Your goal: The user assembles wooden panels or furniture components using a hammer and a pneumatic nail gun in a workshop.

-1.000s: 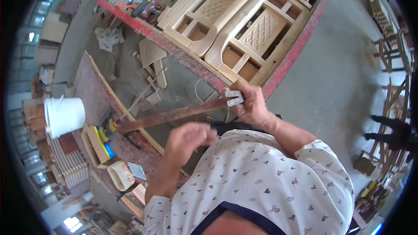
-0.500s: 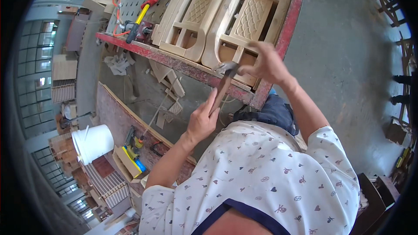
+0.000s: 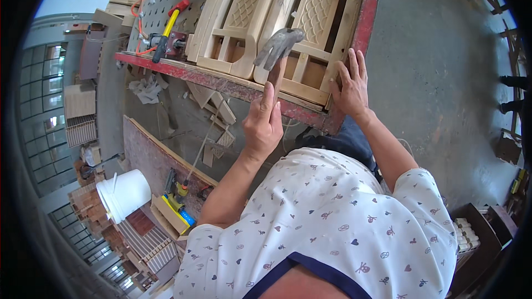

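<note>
My left hand [image 3: 262,123] is wrapped round the wooden handle of a claw hammer [image 3: 279,46]. The hammer's grey head is raised over the near end of the carved wooden panels. One panel [image 3: 316,17] with a scale-like carving lies at the right of the red-edged bench. Beside it on the left is a second, similar panel [image 3: 245,10]. My right hand [image 3: 351,86] rests at the panel's right edge near the bench corner, fingers spread and holding nothing.
A red and yellow mallet [image 3: 171,29] lies on the perforated bench top, near clamps and an orange hose [image 3: 137,17]. Wood offcuts [image 3: 219,108] litter the floor below. A side table [image 3: 160,152] carries a drill-like tool [image 3: 181,189]; a white bucket [image 3: 126,194] stands beyond.
The hammer has been lifted and its head has come up over the panels. My right hand has moved away from the hammer head and down to the panel's right edge.
</note>
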Motion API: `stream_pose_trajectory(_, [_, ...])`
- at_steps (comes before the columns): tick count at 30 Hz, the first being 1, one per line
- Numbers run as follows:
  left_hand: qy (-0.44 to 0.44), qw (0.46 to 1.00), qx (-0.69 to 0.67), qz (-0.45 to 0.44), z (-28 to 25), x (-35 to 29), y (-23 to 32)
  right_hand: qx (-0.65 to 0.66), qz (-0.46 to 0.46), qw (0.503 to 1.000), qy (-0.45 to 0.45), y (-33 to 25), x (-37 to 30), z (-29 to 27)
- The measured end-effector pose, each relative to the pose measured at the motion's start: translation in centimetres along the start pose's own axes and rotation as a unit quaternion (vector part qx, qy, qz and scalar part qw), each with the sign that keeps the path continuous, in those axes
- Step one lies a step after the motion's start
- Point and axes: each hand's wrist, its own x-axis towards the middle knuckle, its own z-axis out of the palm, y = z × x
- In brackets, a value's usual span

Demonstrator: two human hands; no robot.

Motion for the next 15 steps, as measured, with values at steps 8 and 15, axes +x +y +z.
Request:
stream_pose_trajectory(8, [-0.197, 0.967, 0.137, -0.091, 2.2, -1.3, -2.8, -0.038, 0.023, 0.999, -0.015, -1.0, 0.1, -0.3])
stream_pose_trajectory(15, [-0.187, 0.97, 0.13, -0.088, 1.8, -1.6, -3.0, -0.037, 0.01, 0.999, -0.002, -0.9, 0.1, -0.2])
